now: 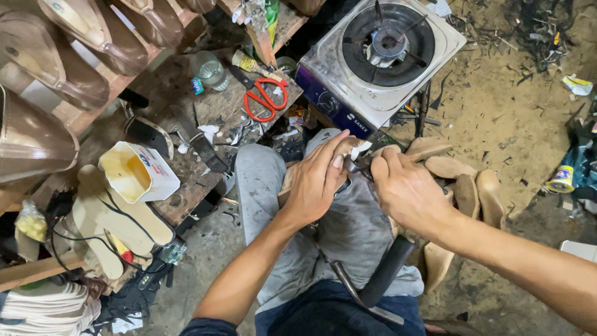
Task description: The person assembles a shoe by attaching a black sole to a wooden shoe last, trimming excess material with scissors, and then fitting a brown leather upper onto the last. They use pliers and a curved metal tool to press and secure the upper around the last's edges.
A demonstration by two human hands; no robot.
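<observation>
a: where are the hands, and what do they hold?

b: centre of the frame, over the lap. the left hand [314, 183] is curled round a tan shoe sole piece [344, 148], thumb and fingers closed on it, its toe end pointing toward the gas stove [380, 57]. the right hand [405, 190] is fisted shut on something small and dark at the piece's edge; it looks like a small tool, though i cannot tell what kind.

a: how should this trimming or scraping go, by your reckoning?

b: i'd judge the left grip should stay firm with the piece braced against the knee, the fingertips kept clear of the working edge, and the right hand working in short strokes away from the left thumb.

a: what lies around?

b: more tan sole pieces [463, 180] are heaped just right of the hands. red-handled scissors [266, 98] lie on the wooden tabletop [193, 180] at upper centre, with a clear jar [210, 68] near them. a white glue tub [138, 173] sits at left, beside pale insoles [109, 221]. glossy shoe lasts [74, 43] line the upper left. a hammer-like tool [367, 283] rests across the thighs at lower centre.
</observation>
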